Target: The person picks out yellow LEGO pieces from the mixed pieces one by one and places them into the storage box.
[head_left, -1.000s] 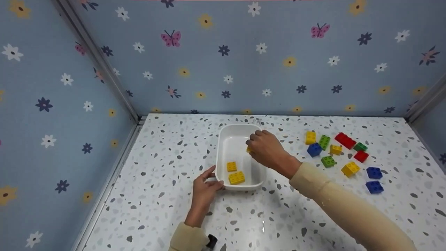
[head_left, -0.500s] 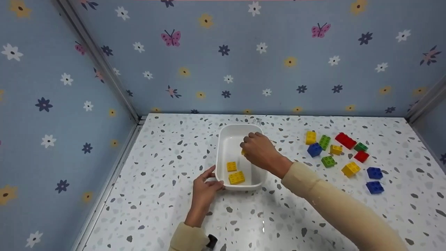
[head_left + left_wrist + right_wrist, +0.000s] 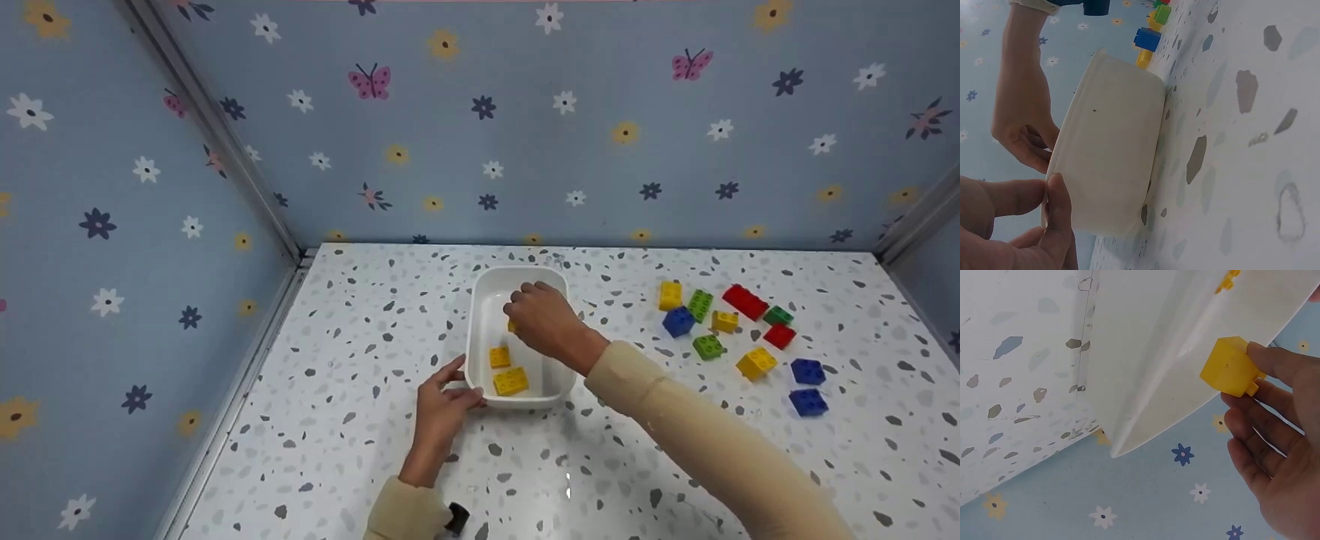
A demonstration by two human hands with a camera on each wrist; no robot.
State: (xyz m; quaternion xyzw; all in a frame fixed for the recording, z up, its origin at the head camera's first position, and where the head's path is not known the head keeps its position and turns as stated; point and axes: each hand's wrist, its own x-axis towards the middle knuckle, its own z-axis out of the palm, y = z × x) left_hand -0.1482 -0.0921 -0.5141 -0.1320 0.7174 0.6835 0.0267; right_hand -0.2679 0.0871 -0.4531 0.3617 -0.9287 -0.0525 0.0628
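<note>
A white plastic tub (image 3: 480, 315) stands on the speckled table, with a small yellow brick (image 3: 499, 357) and a larger yellow brick (image 3: 511, 382) on its floor. My left hand (image 3: 441, 409) pinches the tub's near left rim; in the left wrist view its thumb and fingers (image 3: 1059, 208) clasp the edge. Over the tub's interior, my right hand (image 3: 547, 319) holds another yellow brick (image 3: 1231, 367) between thumb and fingers. The right wrist view shows that brick apart from the tub wall. From the head, most of it is hidden behind the hand.
Right of the tub lie several loose bricks: yellow (image 3: 756, 364), blue (image 3: 679, 322), green (image 3: 707, 346) and red (image 3: 745, 301). Two more blue bricks (image 3: 808, 403) sit farther right. A flower-patterned wall panel (image 3: 600, 150) rises behind the table, another on the left.
My right hand has moved left over the tub, carrying the yellow brick. The left hand keeps its hold on the rim, and the bricks in the tub stay where they were.
</note>
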